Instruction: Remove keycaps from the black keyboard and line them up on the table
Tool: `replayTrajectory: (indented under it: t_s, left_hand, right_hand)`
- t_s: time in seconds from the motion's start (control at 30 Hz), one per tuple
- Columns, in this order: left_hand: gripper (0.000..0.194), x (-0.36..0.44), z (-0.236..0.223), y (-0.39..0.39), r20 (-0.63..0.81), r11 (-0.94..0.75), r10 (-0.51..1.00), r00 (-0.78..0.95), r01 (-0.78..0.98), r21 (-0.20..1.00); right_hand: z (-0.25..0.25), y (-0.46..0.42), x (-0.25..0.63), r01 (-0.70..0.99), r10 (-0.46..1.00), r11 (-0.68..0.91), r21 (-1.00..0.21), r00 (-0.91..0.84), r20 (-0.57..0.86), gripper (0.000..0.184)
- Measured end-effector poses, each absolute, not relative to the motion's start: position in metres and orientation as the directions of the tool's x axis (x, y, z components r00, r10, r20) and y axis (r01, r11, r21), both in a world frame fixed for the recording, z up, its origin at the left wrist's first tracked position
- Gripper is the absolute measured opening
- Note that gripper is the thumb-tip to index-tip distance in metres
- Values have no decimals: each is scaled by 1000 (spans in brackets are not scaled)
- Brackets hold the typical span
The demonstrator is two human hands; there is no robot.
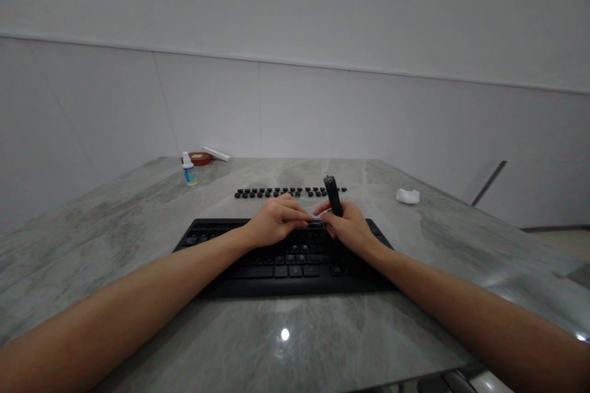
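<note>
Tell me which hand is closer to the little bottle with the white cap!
Left. The left hand is over the keyboard, to the right of the bottle; the right hand, with a black-handled tool, is farther right.

The person's left hand (pixel 275 221) and right hand (pixel 351 228) are both bare, with slender fingers (pixel 295 215). The left forearm (pixel 138 296) and the right forearm (pixel 452 293) are also bare, along all the length which is visible; each one has a smooth outline, rather narrow near the hand and gradually wider toward the border of the view.
</note>
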State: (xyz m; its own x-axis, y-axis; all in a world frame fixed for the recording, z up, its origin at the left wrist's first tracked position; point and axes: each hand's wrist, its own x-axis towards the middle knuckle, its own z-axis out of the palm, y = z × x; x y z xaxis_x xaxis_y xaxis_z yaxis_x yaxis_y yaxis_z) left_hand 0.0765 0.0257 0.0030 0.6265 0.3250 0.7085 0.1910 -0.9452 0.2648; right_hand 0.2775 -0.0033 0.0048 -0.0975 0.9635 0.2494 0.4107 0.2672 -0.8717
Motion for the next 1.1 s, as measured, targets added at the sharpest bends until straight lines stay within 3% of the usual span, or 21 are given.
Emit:
replayTrajectory:
  t_s: [0.23,0.47,0.73,0.93,1.1]
  left_hand:
    - [14,77,1,26,717,-955,295,631,219,200]
    - [16,78,3,23,737,-973,213,642,209,99]
    - [14,77,1,26,726,-977,211,654,163,137]
    - [13,77,2,25,729,-972,230,644,185,143]
    - [34,76,4,22,723,-956,287,628,237,174]
  right_hand:
    - [3,-3,280,548,904,409,-730,-130,408,18]
    - [0,1,280,511,834,536,-672,-196,516,14]
    - [4,-4,281,548,783,613,-569,-327,529,13]
    - [8,-7,280,562,765,626,-542,-305,567,9]
    - [10,-9,279,502,766,627,-595,-262,586,10]
